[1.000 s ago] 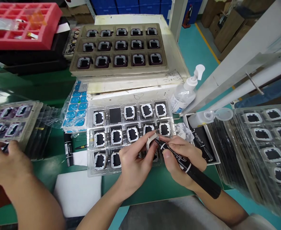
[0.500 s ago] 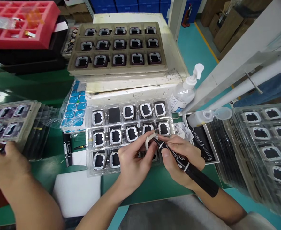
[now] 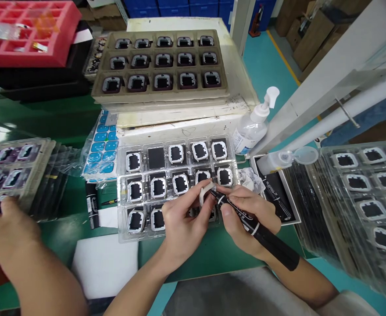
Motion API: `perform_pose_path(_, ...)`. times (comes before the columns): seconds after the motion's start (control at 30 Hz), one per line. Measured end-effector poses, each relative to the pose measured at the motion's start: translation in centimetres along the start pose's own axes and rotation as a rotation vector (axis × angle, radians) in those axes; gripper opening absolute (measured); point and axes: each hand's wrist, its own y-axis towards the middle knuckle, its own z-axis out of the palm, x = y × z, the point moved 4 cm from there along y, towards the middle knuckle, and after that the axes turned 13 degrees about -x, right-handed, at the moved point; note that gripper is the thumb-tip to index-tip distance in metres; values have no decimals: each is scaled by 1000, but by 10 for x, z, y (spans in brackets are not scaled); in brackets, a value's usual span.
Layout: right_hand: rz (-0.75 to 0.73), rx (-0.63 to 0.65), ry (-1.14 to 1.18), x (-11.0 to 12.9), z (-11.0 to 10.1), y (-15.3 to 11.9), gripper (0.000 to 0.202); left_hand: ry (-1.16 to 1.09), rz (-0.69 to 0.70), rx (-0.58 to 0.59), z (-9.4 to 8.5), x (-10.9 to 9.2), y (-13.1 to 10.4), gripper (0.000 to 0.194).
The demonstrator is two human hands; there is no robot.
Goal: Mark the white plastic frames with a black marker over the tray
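Observation:
Between the fingertips of my left hand (image 3: 186, 224) a small white-rimmed frame (image 3: 207, 188) is pinched, tilted on edge. My right hand (image 3: 250, 215) grips a black marker pen (image 3: 272, 243), its tip touching or very close to the frame's inner rim. Both hands are over the near right part of a clear plastic tray (image 3: 122, 235). White square frames with dark centres, such as this frame (image 3: 158, 186), sit in the tray's pockets. One back-row pocket shows only a black square (image 3: 156, 158). My fingers hide some of the near pockets.
Behind stands a beige tray (image 3: 160, 95) of dark frames. A pump bottle (image 3: 250, 129), a second bottle (image 3: 275, 161) and an open box (image 3: 298, 219) are right; stacked trays (image 3: 331, 210) lie beyond. A co-worker's hand (image 3: 12, 228) is left, near a white foam pad (image 3: 105, 263).
My hands, the frame and the marker hold almost the same position. At the left, the co-worker's hand has shifted slightly. The whole view has moved very little.

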Motion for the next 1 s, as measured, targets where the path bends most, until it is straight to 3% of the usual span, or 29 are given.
perform_pose_path(0.37,-15,-25,-45,-1,1,0,26,77,77,-19,-1,2,-2,27)
perform_pose_path(1.0,-45,-9,-37,3,1,1,25,91,88,-27,-6,-2,-4,32)
